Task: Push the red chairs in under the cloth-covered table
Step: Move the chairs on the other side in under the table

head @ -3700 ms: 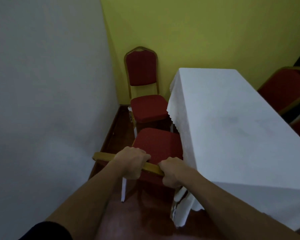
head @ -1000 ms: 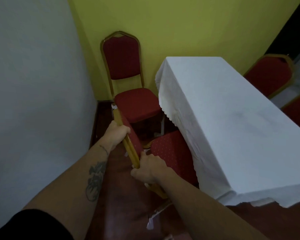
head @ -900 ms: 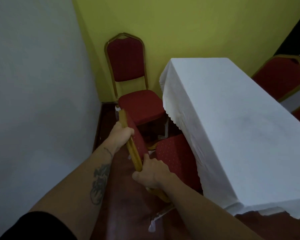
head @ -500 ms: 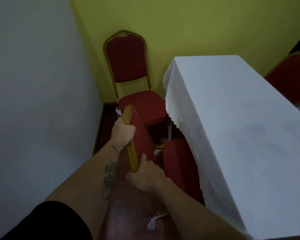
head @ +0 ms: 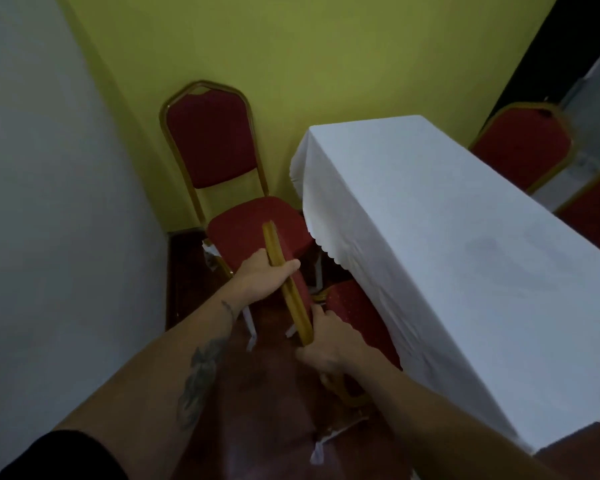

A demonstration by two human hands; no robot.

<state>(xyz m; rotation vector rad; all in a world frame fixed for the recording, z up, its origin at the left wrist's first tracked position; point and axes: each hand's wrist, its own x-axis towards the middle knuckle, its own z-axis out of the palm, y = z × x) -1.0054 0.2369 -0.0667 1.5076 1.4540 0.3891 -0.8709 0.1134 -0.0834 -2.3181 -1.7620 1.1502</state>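
The near red chair (head: 355, 315) with a gold frame stands against the long side of the table with the white cloth (head: 447, 244). Part of its seat is hidden under the hanging cloth. I see its backrest edge-on, as a gold bar. My left hand (head: 264, 277) grips the backrest's far upper part. My right hand (head: 326, 344) grips the near end of that bar. A second red chair (head: 222, 161) stands behind it in the corner, its seat touching the cloth's corner.
A grey wall (head: 59, 237) runs close on the left and a yellow wall (head: 326, 57) closes the far end. Two more red chairs (head: 523, 143) stand along the table's far right side. The floor (head: 257, 410) is dark reddish brown.
Over the last seconds the near chair turned from facing away from me to facing the table, and its seat slid partly under the cloth. Both hands kept hold of the backrest.
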